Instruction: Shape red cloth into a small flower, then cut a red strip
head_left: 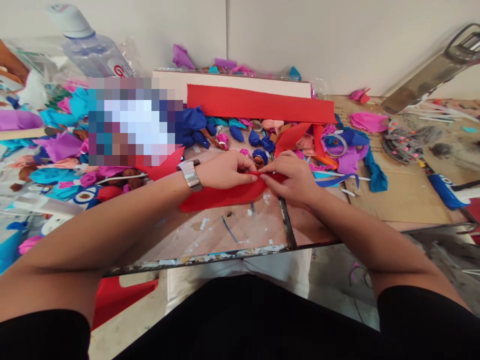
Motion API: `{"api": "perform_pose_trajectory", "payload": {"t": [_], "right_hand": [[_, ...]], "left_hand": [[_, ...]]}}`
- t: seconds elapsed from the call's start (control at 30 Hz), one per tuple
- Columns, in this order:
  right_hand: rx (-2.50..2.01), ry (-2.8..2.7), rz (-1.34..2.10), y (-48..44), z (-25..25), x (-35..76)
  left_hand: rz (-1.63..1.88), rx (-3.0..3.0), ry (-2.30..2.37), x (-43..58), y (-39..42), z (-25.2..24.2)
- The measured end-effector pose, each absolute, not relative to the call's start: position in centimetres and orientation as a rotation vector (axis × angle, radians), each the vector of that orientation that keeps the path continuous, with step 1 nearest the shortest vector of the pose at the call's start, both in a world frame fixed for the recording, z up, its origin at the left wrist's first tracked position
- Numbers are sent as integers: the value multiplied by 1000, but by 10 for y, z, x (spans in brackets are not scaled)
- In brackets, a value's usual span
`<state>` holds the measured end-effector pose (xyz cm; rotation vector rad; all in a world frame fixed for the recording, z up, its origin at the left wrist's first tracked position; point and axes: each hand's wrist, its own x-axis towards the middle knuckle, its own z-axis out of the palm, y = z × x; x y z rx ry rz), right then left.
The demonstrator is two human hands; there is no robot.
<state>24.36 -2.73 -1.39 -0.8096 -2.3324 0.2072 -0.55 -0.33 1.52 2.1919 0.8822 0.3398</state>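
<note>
My left hand [232,169], with a metal-band watch [191,176] at its wrist, pinches the upper edge of a red strip of paper or cloth [219,197]. Close beside it, my right hand [290,176] grips the same strip between thumb and fingers. The strip hangs low over the table's front part, its long edge folded or gathered where the two hands meet. Just behind the hands lies a small blue and brown bundle [259,158]. Whether the strip is paper or fabric I cannot tell.
A longer red strip [258,104] lies on a white board behind. Colourful scraps crowd the left, near a plastic bottle [95,47]. At right are tape rolls [336,145], a pincushion [403,141], blue-handled scissors or tool [446,192] and cardboard [401,195].
</note>
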Motion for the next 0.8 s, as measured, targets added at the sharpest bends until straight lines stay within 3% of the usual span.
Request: {"api": "perform_pose_trajectory", "payload": {"t": [0.27,0.8], "right_hand": [[-918,-2324,203,-27,-18,243],[-761,-2368,202,-26,-14,245]], "left_hand": [[493,2391,974,-2,-13,12],[241,2045,951,-10,3,16]]}}
